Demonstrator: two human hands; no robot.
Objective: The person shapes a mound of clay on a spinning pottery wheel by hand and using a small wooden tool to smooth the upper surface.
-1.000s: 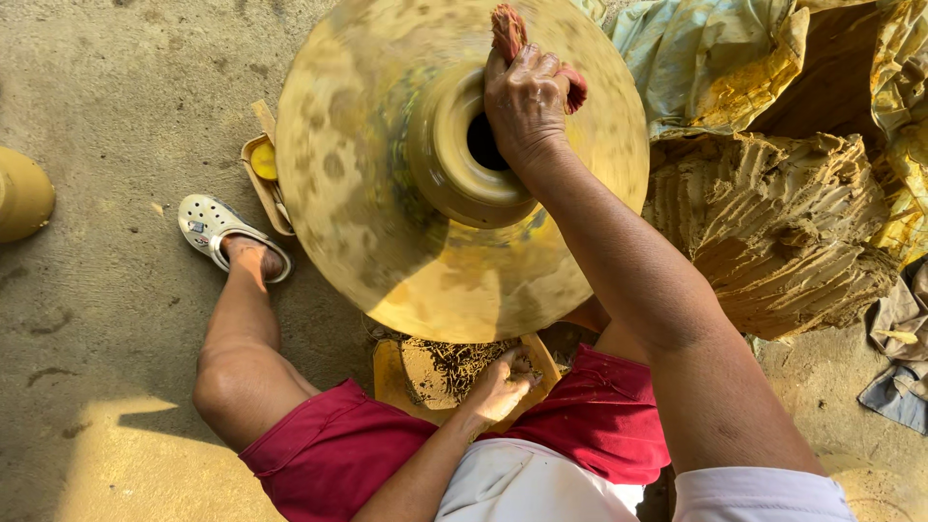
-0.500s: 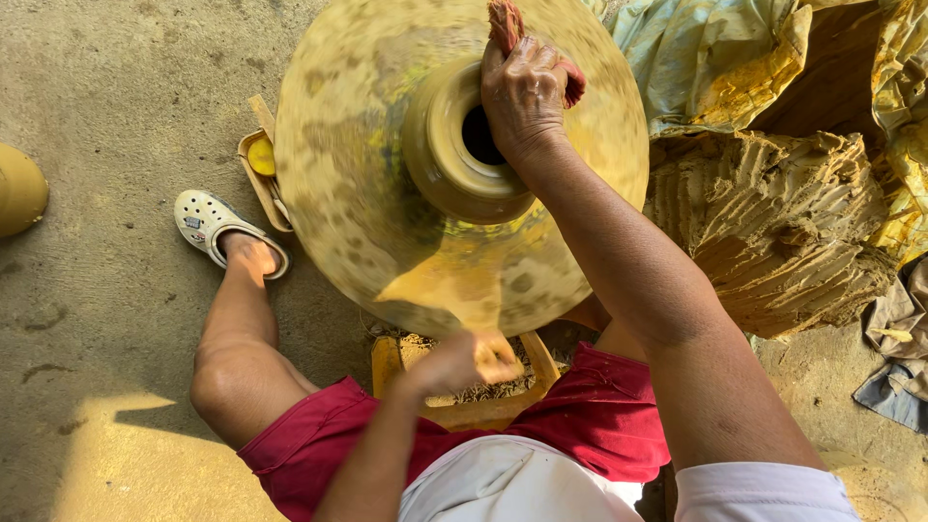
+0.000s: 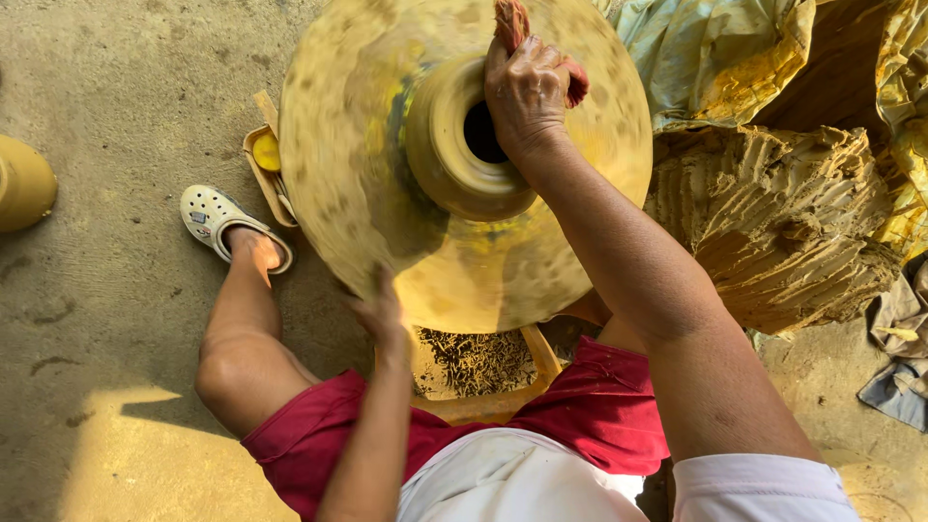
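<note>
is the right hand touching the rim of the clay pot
Touching. The head view shows the right hand resting on the neck rim of the clay pot, fingers pressing a reddish cloth against it.

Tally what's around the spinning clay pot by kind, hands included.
Hands: 2, left hand at the pot's side, right hand on the rim
Clay pots: 1
Red cloths: 1
White clogs: 1
Clay heaps: 1
Total: 6

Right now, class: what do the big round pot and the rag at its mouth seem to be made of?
Pot: looks like wet clay, mustard-yellow and matte, smeared and blotchy. Rag: seems to be reddish cloth, crumpled under the right hand. The lump alongside, gouged and ridged, looks like raw clay.
</note>
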